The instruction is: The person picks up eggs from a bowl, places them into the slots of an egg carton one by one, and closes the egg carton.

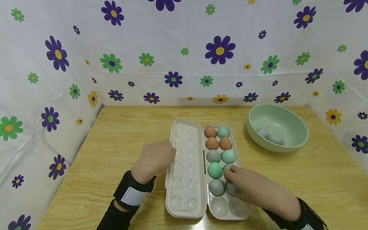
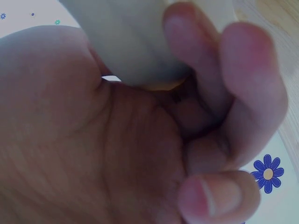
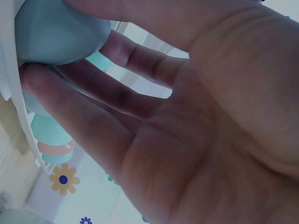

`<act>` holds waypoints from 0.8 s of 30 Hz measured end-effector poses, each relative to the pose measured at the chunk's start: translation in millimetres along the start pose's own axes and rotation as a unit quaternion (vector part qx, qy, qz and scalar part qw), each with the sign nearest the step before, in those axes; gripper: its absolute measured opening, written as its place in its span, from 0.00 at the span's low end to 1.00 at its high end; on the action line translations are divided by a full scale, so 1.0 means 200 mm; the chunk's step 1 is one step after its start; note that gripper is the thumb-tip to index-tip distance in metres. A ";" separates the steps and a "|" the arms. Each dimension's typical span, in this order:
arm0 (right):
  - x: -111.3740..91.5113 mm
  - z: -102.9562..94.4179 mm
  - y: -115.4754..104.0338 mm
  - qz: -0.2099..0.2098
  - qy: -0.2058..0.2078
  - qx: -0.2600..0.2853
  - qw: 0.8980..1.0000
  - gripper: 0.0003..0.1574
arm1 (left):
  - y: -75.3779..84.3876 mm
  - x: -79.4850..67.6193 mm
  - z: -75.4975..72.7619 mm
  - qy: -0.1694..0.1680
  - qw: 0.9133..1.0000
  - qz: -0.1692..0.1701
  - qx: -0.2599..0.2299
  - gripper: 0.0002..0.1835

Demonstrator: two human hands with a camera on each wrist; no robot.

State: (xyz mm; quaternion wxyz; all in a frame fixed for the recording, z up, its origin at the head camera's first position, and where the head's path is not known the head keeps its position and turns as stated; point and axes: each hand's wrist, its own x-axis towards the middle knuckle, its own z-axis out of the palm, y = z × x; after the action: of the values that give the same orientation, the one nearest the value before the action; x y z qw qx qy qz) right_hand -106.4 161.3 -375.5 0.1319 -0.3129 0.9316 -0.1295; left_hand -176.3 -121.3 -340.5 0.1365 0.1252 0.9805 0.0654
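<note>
An opened white egg carton [image 1: 210, 201] lies on the wooden table, its lid [image 1: 185, 188] folded out to the left. My left hand [image 1: 155, 158] grips the lid's left edge, fingers curled around it in the left wrist view. At the carton's right side, my right hand [image 1: 253, 187] holds a grey-blue egg [image 3: 60, 32] in the near part of the right row, thumb on one side and fingers on the other. Beside it in the left row sits a grey egg [image 1: 217, 187]. Farther up stand green eggs [image 1: 215, 170] and brown eggs [image 1: 211, 143].
A pale green bowl [image 1: 296, 140] stands at the back right with two grey eggs [image 1: 275, 139] inside. Flower-patterned white cloth [image 1: 189, 38] rises behind the table [image 1: 120, 127] and along both sides.
</note>
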 end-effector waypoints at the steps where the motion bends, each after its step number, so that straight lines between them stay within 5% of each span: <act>1: 0.00 0.00 0.00 0.002 -0.001 0.001 1.000 0.28 | 0.00 0.00 0.00 0.002 1.000 0.000 -0.002 0.20; 24: 0.01 -0.01 0.01 -0.002 0.005 0.012 1.000 0.26 | -0.01 0.00 0.00 -0.006 1.000 -0.004 -0.015 0.21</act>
State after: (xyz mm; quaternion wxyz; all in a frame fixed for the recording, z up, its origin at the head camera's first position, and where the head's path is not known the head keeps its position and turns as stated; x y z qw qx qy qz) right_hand -109.4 162.7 -375.1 0.1308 -0.3125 0.9300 -0.1427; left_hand -176.2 -122.4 -341.4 0.1449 0.1201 0.9790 0.0789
